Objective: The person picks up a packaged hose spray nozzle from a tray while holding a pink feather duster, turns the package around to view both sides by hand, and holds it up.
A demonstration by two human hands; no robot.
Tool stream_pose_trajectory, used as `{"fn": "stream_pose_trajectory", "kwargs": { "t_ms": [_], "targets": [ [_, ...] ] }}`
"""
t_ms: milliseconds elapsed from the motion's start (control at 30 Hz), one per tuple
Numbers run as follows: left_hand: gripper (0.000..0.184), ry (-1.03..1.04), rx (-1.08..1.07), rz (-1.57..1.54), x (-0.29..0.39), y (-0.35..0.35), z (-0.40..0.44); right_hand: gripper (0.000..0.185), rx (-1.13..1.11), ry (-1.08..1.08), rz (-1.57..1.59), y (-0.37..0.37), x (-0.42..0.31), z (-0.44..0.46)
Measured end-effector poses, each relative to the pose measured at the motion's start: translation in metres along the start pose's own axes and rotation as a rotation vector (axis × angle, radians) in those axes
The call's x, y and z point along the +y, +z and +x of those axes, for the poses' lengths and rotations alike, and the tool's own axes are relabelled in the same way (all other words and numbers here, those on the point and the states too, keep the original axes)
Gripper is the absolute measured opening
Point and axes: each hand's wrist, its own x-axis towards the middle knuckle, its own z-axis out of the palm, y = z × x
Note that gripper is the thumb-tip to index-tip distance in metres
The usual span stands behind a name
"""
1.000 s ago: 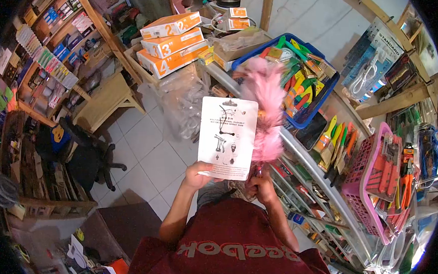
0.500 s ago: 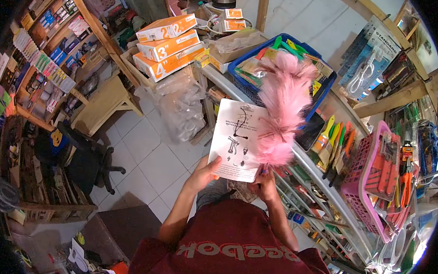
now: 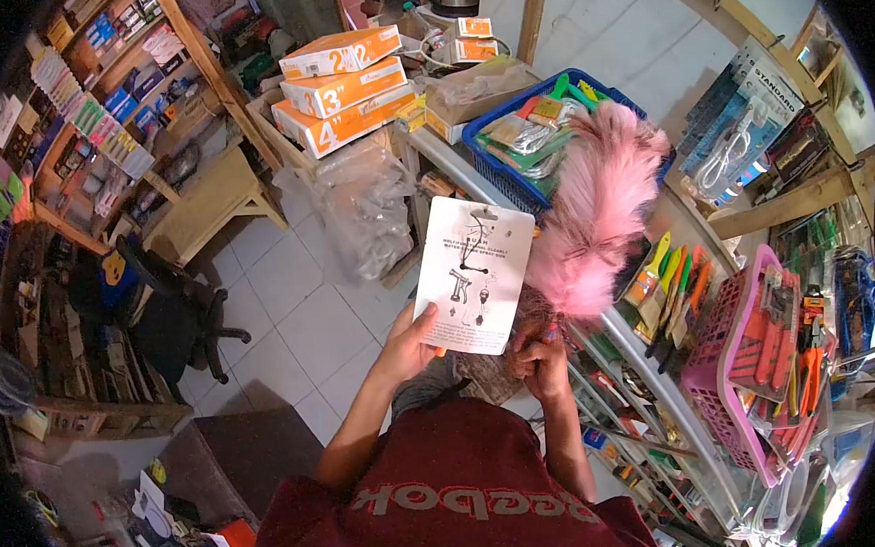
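- A white card (image 3: 473, 281) (printed with a spray gun) is held ahead of the shirt (image 3: 460, 473); beside it, a fluffy pink duster (image 3: 602, 213) is leaned rightward.
- The card's lower left is pinched by the left hand (image 3: 407, 350); the duster's base is gripped by the right hand (image 3: 543, 363), fingers curled.
- The counter's edge (image 3: 663, 407) is passed near on the right; open floor (image 3: 294, 297) is seen leftward.

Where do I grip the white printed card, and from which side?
The white printed card is probably best pinched at its lower left edge, coming from the left, where the left hand holds it. It's flat with a clear edge there; the pink duster and right hand sit close on its right. Its far face is hidden.
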Motion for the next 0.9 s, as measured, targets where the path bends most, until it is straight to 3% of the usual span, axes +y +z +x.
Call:
{"fn": "stream_pose_trajectory", "kwargs": {
  "t_ms": [200,300,467,700,900],
  "targets": [
    [0.046,0.114,0.098,0.084,-0.008,0.001,0.001,0.012,-0.191,0.229,0.19,0.013,-0.011,-0.014],
    [0.047,0.127,0.16,0.135,-0.006,0.001,0.002,0.013,-0.258,0.387,0.131,0.014,-0.012,-0.015],
    [0.047,0.238,0.204,0.165,0.005,0.005,0.004,0.012,-0.264,0.382,-0.093,0.016,0.001,-0.025],
    [0.046,0.207,0.194,0.159,0.008,-0.008,-0.001,0.015,-0.243,0.66,0.089,-0.038,0.015,-0.037],
    [0.048,0.226,0.179,0.067,-0.007,0.01,0.001,0.014,-0.314,0.454,0.263,0.003,0.018,-0.029]
  ]
}}
